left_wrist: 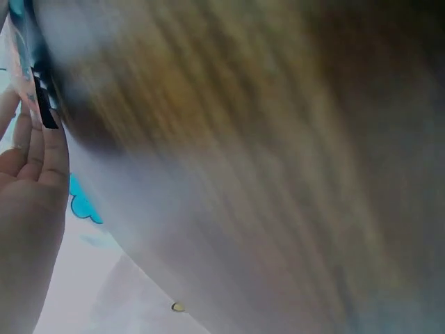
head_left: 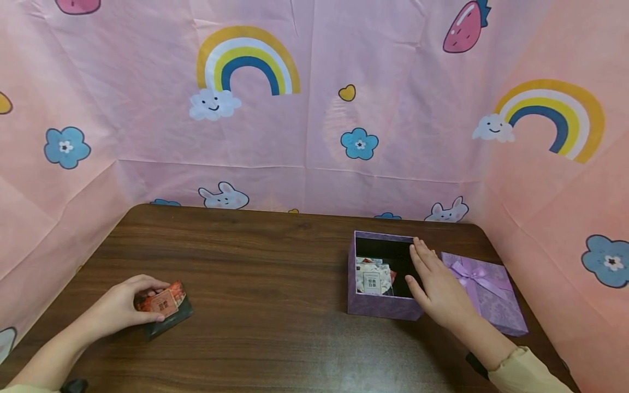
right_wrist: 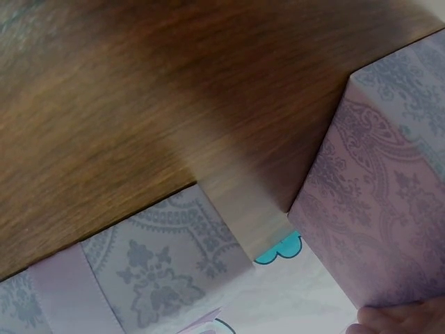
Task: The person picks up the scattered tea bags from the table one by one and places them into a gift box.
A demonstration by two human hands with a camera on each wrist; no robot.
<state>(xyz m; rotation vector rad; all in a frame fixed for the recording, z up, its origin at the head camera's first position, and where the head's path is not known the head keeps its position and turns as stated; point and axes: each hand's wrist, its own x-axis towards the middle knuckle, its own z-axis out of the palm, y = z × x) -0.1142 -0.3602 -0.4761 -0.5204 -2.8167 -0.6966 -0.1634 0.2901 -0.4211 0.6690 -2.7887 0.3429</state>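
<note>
My left hand (head_left: pixel 115 307) pinches a flat tea packet (head_left: pixel 164 303) by its left side, thumb on the near edge and fingers on the far edge. The packet has a red-orange print with a pinkish label and dark edges. In the left wrist view it is only partly seen at the upper left, above the fingers. An uncovered purple box (head_left: pixel 385 307) stands at the right, with several tea packets (head_left: pixel 372 278) inside, one whitish on top. My right hand (head_left: pixel 439 289) rests with straight fingers on the box's right rim; the right wrist view catches its fingertips against the patterned side.
A purple patterned lid (head_left: pixel 491 292) with a ribbon bow lies right of the box, beneath and beyond my right forearm. The brown wooden table (head_left: pixel 265 305) stretches between my hands. Pink printed cloth (head_left: pixel 314 109) hangs behind and at both sides.
</note>
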